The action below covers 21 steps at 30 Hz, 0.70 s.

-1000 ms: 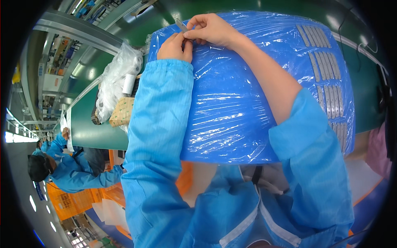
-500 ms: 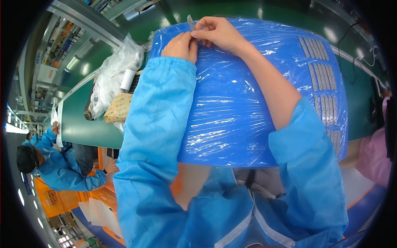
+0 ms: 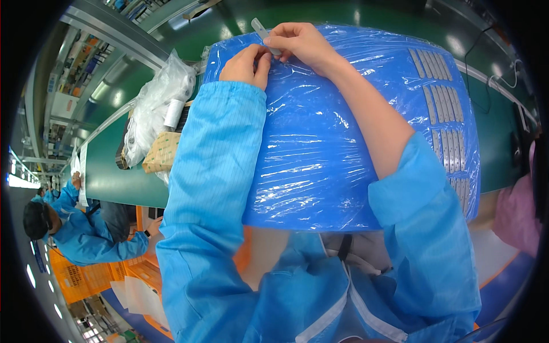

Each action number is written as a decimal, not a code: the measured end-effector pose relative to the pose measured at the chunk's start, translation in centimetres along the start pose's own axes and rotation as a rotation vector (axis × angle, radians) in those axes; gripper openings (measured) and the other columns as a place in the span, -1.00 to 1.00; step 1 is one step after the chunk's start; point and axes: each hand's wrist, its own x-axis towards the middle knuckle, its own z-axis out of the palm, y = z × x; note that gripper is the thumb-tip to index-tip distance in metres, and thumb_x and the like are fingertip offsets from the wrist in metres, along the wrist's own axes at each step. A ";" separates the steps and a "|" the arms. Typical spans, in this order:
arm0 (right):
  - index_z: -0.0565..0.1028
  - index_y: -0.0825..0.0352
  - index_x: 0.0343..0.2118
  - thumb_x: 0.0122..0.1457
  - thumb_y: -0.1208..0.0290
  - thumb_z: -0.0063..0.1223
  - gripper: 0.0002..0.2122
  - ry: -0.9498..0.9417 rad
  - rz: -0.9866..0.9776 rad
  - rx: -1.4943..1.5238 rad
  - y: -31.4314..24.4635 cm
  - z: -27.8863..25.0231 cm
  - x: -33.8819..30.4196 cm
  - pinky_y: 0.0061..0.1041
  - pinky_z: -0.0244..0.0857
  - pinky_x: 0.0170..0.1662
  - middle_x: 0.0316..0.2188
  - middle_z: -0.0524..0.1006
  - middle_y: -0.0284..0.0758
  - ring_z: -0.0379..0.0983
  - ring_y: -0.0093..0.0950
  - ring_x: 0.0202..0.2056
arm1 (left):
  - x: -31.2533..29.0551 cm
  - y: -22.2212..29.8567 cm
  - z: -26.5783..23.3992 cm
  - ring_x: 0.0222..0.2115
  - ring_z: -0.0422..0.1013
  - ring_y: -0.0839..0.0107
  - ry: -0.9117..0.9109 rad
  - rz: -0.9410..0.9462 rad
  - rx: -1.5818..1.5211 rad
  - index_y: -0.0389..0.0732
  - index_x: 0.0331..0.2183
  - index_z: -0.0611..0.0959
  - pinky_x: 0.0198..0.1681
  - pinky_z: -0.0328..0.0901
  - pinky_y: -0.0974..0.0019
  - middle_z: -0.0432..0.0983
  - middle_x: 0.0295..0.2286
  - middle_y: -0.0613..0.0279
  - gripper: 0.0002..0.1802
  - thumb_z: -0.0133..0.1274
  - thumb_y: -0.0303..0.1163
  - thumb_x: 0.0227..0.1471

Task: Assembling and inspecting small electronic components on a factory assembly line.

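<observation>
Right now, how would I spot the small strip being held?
Find the big blue, film-covered surface. Near its far left corner, the right hand pinches a slim grey strip close to the left hand. Unlike the similar strips lying in groups along the surface's right side, this one is held.

I see a bright blue sheet (image 3: 320,166), a grey strip (image 3: 259,28) at twelve o'clock, dark-dotted grey strips (image 3: 444,104) at two, green-marked tan paper (image 3: 162,152) at nine, an orange crate (image 3: 80,280) at eight and a finely striped sky-blue left sleeve (image 3: 220,148).
</observation>
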 end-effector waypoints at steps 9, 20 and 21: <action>0.57 0.36 -0.40 0.08 0.30 0.19 -0.80 0.004 0.049 -0.046 0.0 -0.2 0.1 -0.62 0.35 -0.38 -0.51 0.52 -0.37 0.42 -0.61 -0.49 | -0.1 0.5 0.0 -0.50 0.42 0.39 0.032 -0.036 -0.017 -0.22 0.13 0.28 -0.39 0.38 0.29 0.48 -0.25 0.19 -0.23 0.25 -0.32 -0.10; 0.61 0.39 -0.37 0.10 0.27 0.12 -0.75 0.014 0.060 -0.124 -0.5 0.5 -0.2 -0.63 0.28 -0.40 -0.53 0.53 -0.36 0.37 -0.62 -0.52 | -0.4 0.6 -0.4 -0.53 0.35 0.47 0.058 -0.020 -0.011 -0.20 0.22 0.15 -0.40 0.36 0.36 0.45 -0.20 0.20 0.00 0.33 -0.37 -0.19; 0.61 0.39 -0.37 0.10 0.27 0.12 -0.75 0.013 0.059 -0.127 -0.5 0.6 -0.2 -0.63 0.28 -0.40 -0.53 0.53 -0.36 0.37 -0.62 -0.52 | -0.4 0.5 -0.4 -0.53 0.35 0.47 0.061 -0.020 -0.013 -0.20 0.22 0.15 -0.40 0.36 0.36 0.45 -0.20 0.20 0.00 0.33 -0.37 -0.19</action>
